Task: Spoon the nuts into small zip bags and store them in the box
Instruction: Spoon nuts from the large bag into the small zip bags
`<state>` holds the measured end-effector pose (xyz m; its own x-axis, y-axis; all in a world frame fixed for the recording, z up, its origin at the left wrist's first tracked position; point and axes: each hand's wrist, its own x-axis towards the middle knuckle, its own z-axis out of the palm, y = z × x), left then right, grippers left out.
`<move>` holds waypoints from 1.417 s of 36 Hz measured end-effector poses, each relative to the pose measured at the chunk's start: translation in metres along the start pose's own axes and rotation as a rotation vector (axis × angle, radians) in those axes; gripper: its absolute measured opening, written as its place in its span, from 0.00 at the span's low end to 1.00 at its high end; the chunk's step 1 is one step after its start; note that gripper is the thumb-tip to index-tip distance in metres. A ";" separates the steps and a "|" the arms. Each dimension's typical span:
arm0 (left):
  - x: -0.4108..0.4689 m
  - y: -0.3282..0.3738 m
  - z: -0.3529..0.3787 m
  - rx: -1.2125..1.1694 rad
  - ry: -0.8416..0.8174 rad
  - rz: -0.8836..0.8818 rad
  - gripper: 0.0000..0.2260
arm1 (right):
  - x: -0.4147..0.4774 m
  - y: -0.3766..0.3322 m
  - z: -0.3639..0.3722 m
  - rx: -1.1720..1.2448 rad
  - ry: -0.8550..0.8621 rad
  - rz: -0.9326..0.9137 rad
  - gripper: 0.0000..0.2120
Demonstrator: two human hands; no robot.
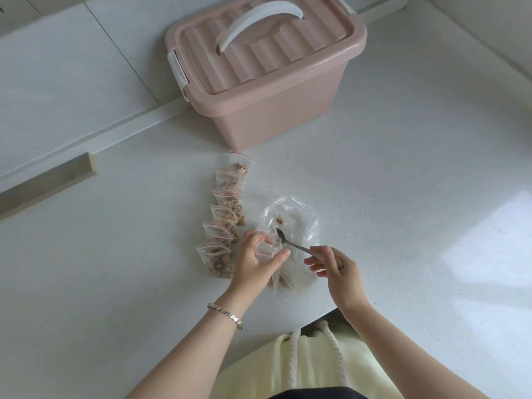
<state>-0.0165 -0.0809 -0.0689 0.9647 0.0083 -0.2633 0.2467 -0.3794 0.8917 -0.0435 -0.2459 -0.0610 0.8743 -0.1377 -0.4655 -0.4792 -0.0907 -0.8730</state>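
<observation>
1. Pale yellow garment w/ two rope cords, at the near edge of the white counter.
2. Silver bracelet on the left wrist.
3. Left hand: we log fingers & thumb curled round the mouth of a small zip bag, pinching it at the red strip. A few nuts sit in the bag's bottom, which is down at the counter.
4. Right hand: grips the handle end of a metal spoon betw. thumb & fingers. The bowl points away, just beside the small bag's mouth; load we cannot tell.
5. Big clear bag: crumpled, flat on the counter behind both hands, nearly empty, w/ few loose nuts inside.
6. Filled bags: we count qty 6 in an overlapping row left of the big bag, running from beside the left hand toward the box.
7. Wooden strip, far left.
8. Box: pink, lid on, white handle flat, at the counter's far side. The last filled bag is near its front corner.
</observation>
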 end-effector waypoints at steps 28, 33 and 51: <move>-0.007 0.003 -0.006 0.360 0.032 0.208 0.16 | -0.002 -0.045 -0.068 0.183 0.034 0.125 0.20; -0.008 0.000 -0.003 0.418 -0.006 0.230 0.19 | -0.005 -0.077 -0.065 0.022 -0.045 -0.017 0.21; -0.020 -0.004 -0.009 0.353 0.010 0.128 0.17 | -0.031 -0.091 -0.046 -0.532 -0.025 -0.572 0.20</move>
<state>-0.0359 -0.0714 -0.0638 0.9870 -0.0515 -0.1525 0.0784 -0.6738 0.7347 -0.0305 -0.2787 0.0393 0.9952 0.0946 0.0269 0.0787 -0.6023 -0.7944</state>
